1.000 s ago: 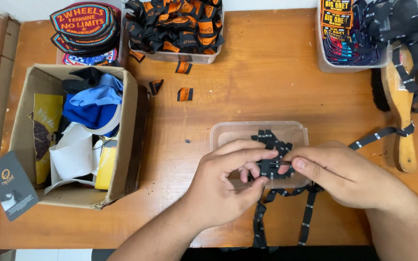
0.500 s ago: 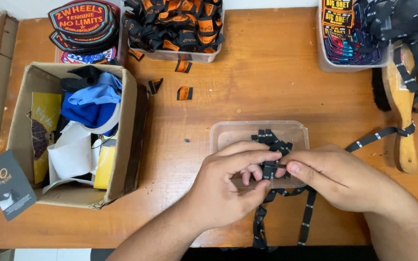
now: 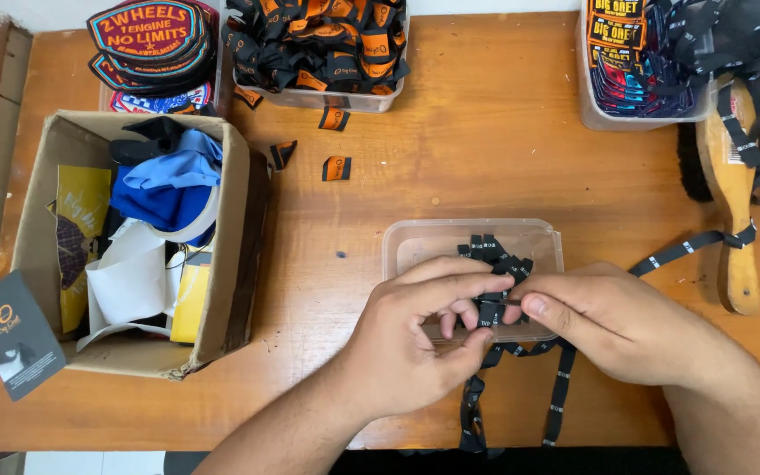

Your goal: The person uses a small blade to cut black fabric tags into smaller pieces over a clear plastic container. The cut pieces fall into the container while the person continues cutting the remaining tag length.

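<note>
While both your left hand (image 3: 415, 343) and right hand (image 3: 613, 325) pinched the black ribbon (image 3: 491, 310) over the clear tub (image 3: 424, 242), a tighter, squarer fold would have served you better.

The widest bare part of the tabletop (image 3: 494, 167) lies in the middle, between the cardboard box (image 3: 230, 264) on the left and the wooden brush (image 3: 736, 220) on the right; a hand can pass there freely, with only two small orange-black labels (image 3: 337, 168) lying loose near the box. The far edge is blocked by a tray of labels (image 3: 318, 53), a stack of patches (image 3: 147, 44) and a bin of tags (image 3: 635, 62). Near the body, the clear plastic container (image 3: 424, 242) and the black ribbon (image 3: 560, 396) occupy the space, and both the left hand (image 3: 415, 343) and the right hand (image 3: 617, 321) stand close together over the container's front rim. The ribbon also crosses the tabletop toward the brush.
</note>
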